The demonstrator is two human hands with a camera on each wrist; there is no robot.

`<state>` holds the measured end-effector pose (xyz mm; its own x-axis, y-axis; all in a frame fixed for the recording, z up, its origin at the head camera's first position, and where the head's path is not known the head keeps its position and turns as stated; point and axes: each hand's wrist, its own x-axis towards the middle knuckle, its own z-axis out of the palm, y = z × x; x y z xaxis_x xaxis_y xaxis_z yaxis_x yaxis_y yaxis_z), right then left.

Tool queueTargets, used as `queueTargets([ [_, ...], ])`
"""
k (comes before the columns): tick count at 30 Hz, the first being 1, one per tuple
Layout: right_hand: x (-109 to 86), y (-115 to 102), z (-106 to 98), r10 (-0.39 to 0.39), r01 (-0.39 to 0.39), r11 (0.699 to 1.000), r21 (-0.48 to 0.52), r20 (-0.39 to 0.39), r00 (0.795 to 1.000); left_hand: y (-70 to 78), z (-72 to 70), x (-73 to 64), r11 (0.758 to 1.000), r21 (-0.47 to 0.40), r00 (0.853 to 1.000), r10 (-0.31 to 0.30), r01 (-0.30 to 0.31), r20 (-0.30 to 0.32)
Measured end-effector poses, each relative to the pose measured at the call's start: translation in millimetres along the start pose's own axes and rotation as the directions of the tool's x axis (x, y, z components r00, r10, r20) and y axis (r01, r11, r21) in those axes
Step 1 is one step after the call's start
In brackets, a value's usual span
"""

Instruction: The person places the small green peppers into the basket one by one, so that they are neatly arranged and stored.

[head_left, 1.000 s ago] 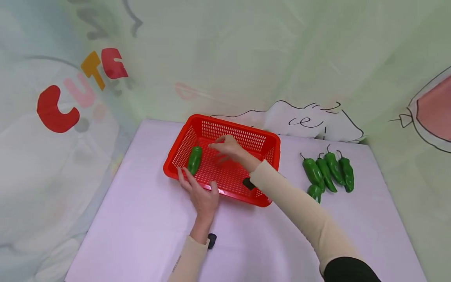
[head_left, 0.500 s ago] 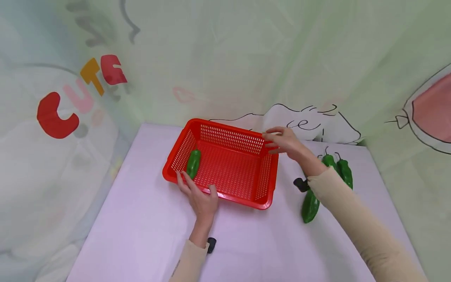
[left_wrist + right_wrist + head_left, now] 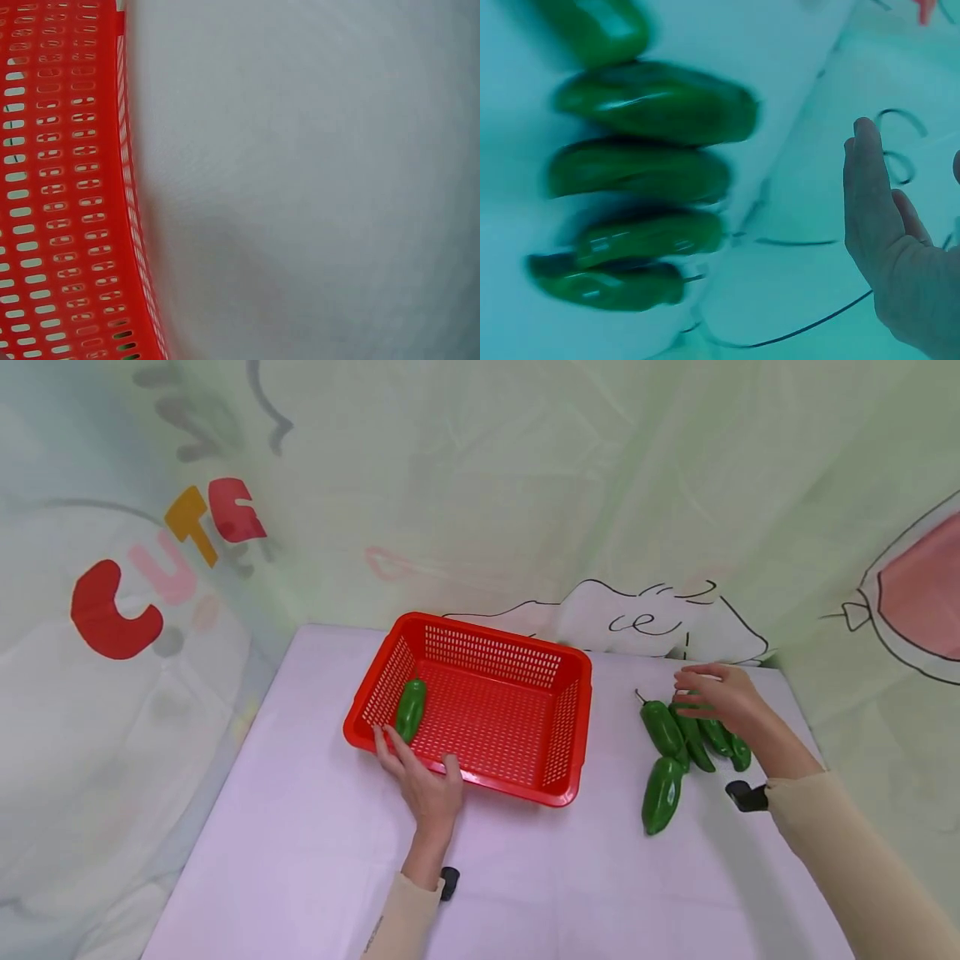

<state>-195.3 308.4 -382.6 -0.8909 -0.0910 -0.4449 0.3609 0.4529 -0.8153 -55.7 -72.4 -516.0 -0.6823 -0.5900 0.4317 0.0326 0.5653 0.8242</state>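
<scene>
Touching a red perforated basket (image 3: 487, 718) with spread-fingered left hand (image 3: 427, 789).
Hovering above green chili peppers (image 3: 661, 731) with slightly spread-fingered right hand (image 3: 726, 695).

Letters "CUT" (image 3: 175, 590) on the backdrop (image 3: 480, 485)

pale lilac table (image 3: 285, 827) with a red basket (image 3: 487, 718) and 5 green peppers (image 3: 662, 796)

the basket, slotted and rectangular, sat toward the back of the table, slightly askew to the far edge. the peppers lay on the right side, well apart from the basket: 4 were roughly side by side, the leftmost with its thin stem toward the far edge, and the 5th lay nearer the front, its far end just beside the row.
</scene>
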Motion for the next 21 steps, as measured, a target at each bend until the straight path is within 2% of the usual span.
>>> queueTargets([
  [6,-5.7,42,-9,0.007,-0.007,1.0,0.016,-0.005,1.0,-0.6,0.9,4.5,1.0,-0.001,1.0,0.006,-0.006,-0.008],
  [11,-12.2,66,-10,0.009,-0.008,0.998,0.056,-0.016,1.0,-0.2,1.4,7.1,1.0,-0.001,1.0,0.01,-0.01,-0.015],
  [16,-25.5,92,1,-0.009,0.012,0.999,0.035,-0.087,0.996,0.0,0.3,6.6,1.0,0.002,1.0,0.005,-0.005,-0.015],
  [21,-43.3,119,12,0.009,-0.007,1.0,0.008,-0.205,0.979,1.0,-0.1,0.1,1.0,0.0,1.0,0.002,-0.002,-0.006],
])
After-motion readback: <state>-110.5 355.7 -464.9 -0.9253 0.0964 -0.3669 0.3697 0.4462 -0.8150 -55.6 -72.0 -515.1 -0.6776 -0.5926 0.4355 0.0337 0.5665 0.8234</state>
